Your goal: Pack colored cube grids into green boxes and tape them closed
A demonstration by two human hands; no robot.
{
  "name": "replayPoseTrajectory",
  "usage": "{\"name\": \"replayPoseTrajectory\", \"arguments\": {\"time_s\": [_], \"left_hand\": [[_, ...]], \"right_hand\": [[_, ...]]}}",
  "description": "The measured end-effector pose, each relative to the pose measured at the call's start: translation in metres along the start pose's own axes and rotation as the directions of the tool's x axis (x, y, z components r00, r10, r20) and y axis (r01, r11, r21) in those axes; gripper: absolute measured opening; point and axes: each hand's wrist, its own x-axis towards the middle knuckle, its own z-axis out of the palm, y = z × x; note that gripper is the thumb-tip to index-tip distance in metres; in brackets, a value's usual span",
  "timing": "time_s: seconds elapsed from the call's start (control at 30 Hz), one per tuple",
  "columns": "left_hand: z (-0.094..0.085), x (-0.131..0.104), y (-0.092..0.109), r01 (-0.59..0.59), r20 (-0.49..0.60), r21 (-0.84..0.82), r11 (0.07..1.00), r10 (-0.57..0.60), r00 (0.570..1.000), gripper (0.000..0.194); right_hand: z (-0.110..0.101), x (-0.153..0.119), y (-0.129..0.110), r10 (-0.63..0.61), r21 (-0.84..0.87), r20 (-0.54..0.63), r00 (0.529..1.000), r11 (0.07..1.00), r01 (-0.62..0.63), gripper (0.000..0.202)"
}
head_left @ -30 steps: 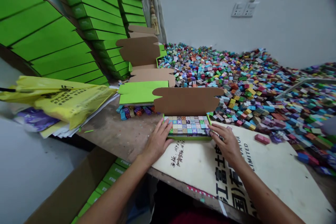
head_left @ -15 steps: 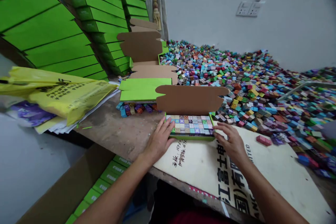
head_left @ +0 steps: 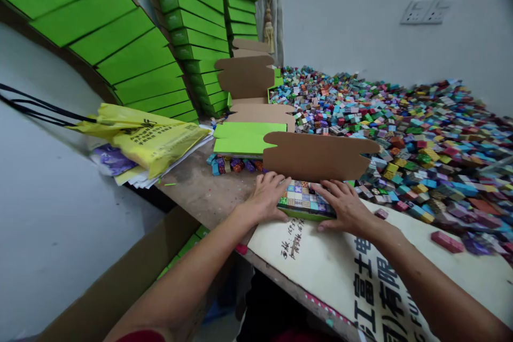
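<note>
An open green cardboard box (head_left: 306, 217) lies before me, filled with rows of small patterned blocks (head_left: 300, 196). Its brown lid flap (head_left: 320, 156) stands up at the back. At the left end of the box is my left hand (head_left: 267, 196), fingers over the top and thumb by the front wall. Closed round the right end is my right hand (head_left: 345, 206), its fingers reaching over the blocks and its thumb low at the front. Both palms cover the box's ends. Under the box lies a pale board (head_left: 316, 267) with black printed characters and handwriting.
Loose colourful blocks (head_left: 401, 128) form a large heap behind and to the right. A closed green box (head_left: 248, 138) and open brown flaps (head_left: 246, 79) stand further back. Green boxes (head_left: 192, 26) are stacked high at the left, near a yellow plastic bag (head_left: 156, 141) on papers. One pink block (head_left: 447, 241) lies at the right.
My fingers have moved from the box's side edges over its top, covering more of the blocks. The view has swung left, so everything sits further right.
</note>
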Motion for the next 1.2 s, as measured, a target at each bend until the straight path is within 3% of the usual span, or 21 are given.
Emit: {"name": "replayPoseTrajectory", "arguments": {"time_s": [0.17, 0.37, 0.47, 0.6, 0.7, 0.77, 0.9, 1.0, 1.1, 1.2], "left_hand": [[-0.003, 0.005, 0.004, 0.008, 0.037, -0.028, 1.0, -0.007, 0.999, 0.096], [-0.01, 0.007, 0.015, 0.015, 0.079, -0.004, 1.0, -0.014, 0.997, 0.095], [-0.006, 0.005, 0.022, -0.035, 0.066, -0.017, 0.999, 0.036, 0.997, 0.092], [0.003, 0.005, 0.019, -0.073, 0.037, -0.028, 0.997, 0.074, 0.997, 0.091], [0.004, 0.006, 0.016, -0.075, 0.026, -0.032, 0.997, 0.076, 0.997, 0.09], [0.003, 0.006, 0.017, -0.07, 0.033, -0.033, 0.997, 0.071, 0.997, 0.09], [0.001, 0.008, 0.02, -0.041, 0.041, -0.034, 0.999, 0.042, 0.998, 0.094], [0.004, 0.015, 0.015, -0.014, 0.032, -0.028, 0.999, 0.015, 0.999, 0.096], [0.006, 0.019, 0.011, 0.015, 0.084, -0.01, 1.0, -0.014, 0.996, 0.103], [0.004, 0.015, 0.019, 0.009, 0.111, 0.041, 0.999, -0.013, 0.994, 0.102]], "right_hand": [[-0.001, 0.007, 0.003, 0.014, 0.093, 0.009, 1.0, 0.996, -0.015, 0.09], [0.004, 0.009, -0.003, 0.015, 0.048, 0.017, 1.0, 0.999, -0.016, 0.093], [0.024, 0.0, 0.005, -0.025, 0.026, -0.046, 0.999, 0.999, 0.026, 0.086], [0.064, -0.004, 0.033, -0.037, 0.013, -0.135, 0.99, 0.999, 0.039, 0.082], [0.075, 0.001, 0.04, -0.038, 0.024, -0.144, 0.989, 0.999, 0.042, 0.08], [0.065, 0.002, 0.03, -0.041, 0.022, -0.131, 0.991, 0.999, 0.044, 0.077], [0.023, 0.002, -0.004, -0.048, 0.018, -0.093, 0.994, 0.999, 0.05, 0.076], [-0.004, -0.005, -0.013, -0.049, 0.009, -0.121, 0.991, 0.999, 0.05, 0.075], [-0.018, -0.039, -0.01, 0.013, 0.047, -0.223, 0.975, 0.999, -0.003, 0.059], [-0.015, -0.098, -0.004, 0.12, 0.097, -0.29, 0.95, 0.991, -0.096, 0.045]]}}
